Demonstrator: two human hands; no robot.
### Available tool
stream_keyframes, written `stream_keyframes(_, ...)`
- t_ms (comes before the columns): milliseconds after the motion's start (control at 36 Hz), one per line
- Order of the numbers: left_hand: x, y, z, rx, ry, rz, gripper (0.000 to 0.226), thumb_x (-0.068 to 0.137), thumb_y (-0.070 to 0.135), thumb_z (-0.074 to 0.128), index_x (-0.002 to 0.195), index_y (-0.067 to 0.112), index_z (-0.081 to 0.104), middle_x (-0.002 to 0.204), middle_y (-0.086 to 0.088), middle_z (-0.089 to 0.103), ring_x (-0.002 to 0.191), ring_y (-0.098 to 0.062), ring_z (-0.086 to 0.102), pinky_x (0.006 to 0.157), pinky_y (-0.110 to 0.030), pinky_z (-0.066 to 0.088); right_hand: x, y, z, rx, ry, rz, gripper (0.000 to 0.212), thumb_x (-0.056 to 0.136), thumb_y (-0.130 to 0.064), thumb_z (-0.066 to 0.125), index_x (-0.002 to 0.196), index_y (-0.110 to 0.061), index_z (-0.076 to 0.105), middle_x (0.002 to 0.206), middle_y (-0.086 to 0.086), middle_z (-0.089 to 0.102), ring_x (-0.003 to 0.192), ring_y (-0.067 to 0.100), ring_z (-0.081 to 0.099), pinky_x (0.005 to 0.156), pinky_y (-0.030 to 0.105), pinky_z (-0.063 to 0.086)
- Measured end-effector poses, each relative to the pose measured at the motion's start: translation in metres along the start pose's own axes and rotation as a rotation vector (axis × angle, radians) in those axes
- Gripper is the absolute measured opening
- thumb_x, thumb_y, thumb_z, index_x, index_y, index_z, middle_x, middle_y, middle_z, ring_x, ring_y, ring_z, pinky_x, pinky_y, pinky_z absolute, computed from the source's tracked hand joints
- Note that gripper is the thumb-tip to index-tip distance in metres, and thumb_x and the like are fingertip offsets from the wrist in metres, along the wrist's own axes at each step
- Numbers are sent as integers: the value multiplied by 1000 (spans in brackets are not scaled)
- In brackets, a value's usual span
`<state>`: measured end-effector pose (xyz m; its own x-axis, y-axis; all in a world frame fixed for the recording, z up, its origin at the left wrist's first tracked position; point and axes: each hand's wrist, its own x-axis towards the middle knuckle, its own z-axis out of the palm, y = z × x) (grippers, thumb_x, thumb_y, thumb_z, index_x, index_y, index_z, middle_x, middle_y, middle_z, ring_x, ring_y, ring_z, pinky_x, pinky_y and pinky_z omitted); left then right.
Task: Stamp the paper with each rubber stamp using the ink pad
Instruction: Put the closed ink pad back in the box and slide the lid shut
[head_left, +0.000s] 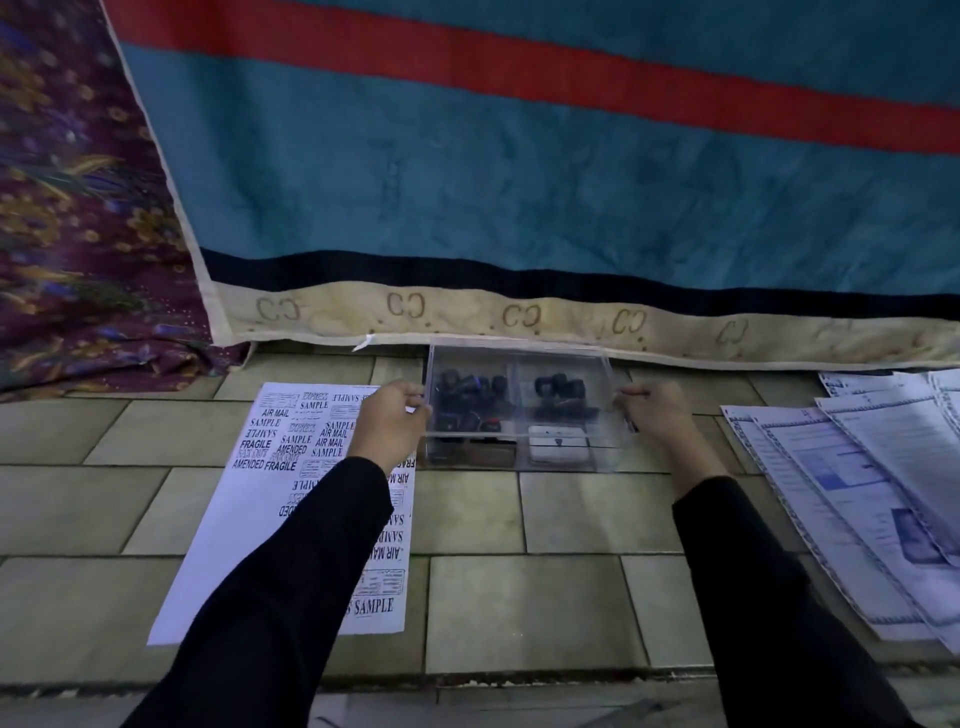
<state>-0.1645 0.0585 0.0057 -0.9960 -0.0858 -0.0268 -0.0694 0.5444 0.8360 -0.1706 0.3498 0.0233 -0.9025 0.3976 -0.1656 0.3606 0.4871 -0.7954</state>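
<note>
A clear plastic box (519, 358) with compartments stands on the tiled floor against the hanging cloth. Several dark rubber stamps (467, 392) lie in its back compartments, and a white ink pad (558, 442) lies in its front right one. My left hand (387, 418) grips the box's left edge and my right hand (657, 410) grips its right edge. Whether they hold the box itself or a clear lid over it, I cannot tell. A white paper (291, 519) covered with black stamp prints lies to the left, partly under my left forearm.
A stack of printed sheets (872, 499) is spread on the floor at the right. A teal, red and cream cloth (519, 182) hangs behind the box, with a purple patterned cloth (78, 234) at the left. Green floor tiles (519, 597) lie in front.
</note>
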Motion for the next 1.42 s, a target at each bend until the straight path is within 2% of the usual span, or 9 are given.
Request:
stream_keyframes(139, 4, -8, 7, -112, 17, -47, 26, 87, 9, 62, 113, 8, 64, 102, -7, 67, 95, -15, 58, 84, -24, 42, 11, 16, 10, -3, 59, 1, 12, 84, -11, 63, 90, -3, 71, 73, 9, 59, 75, 20, 55, 69, 24, 40)
stream_keyframes(250, 5, -14, 7, -199, 26, -103, 19, 84, 11, 66, 103, 15, 66, 93, -1, 67, 87, -19, 62, 84, -34, 53, 9, 19, 12, 32, 74, -25, 17, 83, -8, 65, 98, -1, 71, 73, 7, 61, 78, 20, 56, 72, 24, 40)
stream_keyframes(472, 3, -14, 8, -230, 29, -113, 26, 84, 9, 67, 109, 9, 67, 104, -9, 69, 86, -23, 65, 75, -43, 59, 22, 32, 17, -3, 103, -22, 17, 79, -16, 69, 94, -9, 70, 82, 5, 63, 81, 22, 59, 83, 38, 51)
stream_keyframes(611, 0, -13, 12, -206, 37, -75, 29, 84, 13, 69, 113, 9, 67, 103, -6, 68, 98, -24, 65, 91, -45, 53, 21, 36, 18, 14, 143, -40, 14, 80, -16, 70, 93, -10, 68, 88, 6, 65, 84, 23, 60, 80, 32, 49)
stream_keyframes(889, -1, -14, 13, -176, 62, -40, 31, 84, 10, 69, 115, 6, 67, 105, -8, 69, 98, -22, 65, 92, -44, 53, 15, 38, 20, 8, 164, -80, 18, 80, -15, 69, 96, -7, 69, 81, 6, 63, 80, 27, 62, 71, 28, 47)
stream_keyframes(1083, -2, -13, 13, -107, 79, -13, 30, 85, 13, 68, 115, 6, 67, 106, -8, 70, 95, -20, 65, 88, -44, 54, 11, 37, 21, 34, 185, -114, 23, 81, -13, 70, 99, 1, 69, 80, 10, 64, 72, 18, 57, 47, 8, 36)
stream_keyframes(1167, 0, -12, 11, -92, 57, -42, 32, 85, 14, 69, 115, 5, 66, 108, -10, 69, 97, -22, 65, 89, -44, 54, 15, 39, 22, 14, 155, -72, 23, 82, -17, 68, 97, 0, 70, 79, 9, 62, 62, 6, 57, 56, 12, 41)
stream_keyframes(1250, 0, -9, 8, -83, 35, -91, 33, 84, 14, 70, 115, 2, 66, 108, -14, 69, 97, -25, 66, 89, -42, 54, 17, 41, 22, -9, 151, -55, 24, 82, -23, 68, 95, -3, 72, 76, 6, 62, 73, 17, 57, 80, 33, 51)
stream_keyframes(1417, -20, -13, 5, -67, 32, -71, 30, 82, 11, 72, 110, 2, 68, 103, -13, 71, 82, -21, 67, 80, -39, 58, 1, 50, 15, -45, 139, -74, 20, 80, -21, 69, 90, -4, 73, 71, 8, 65, 71, 25, 61, 78, 42, 55)
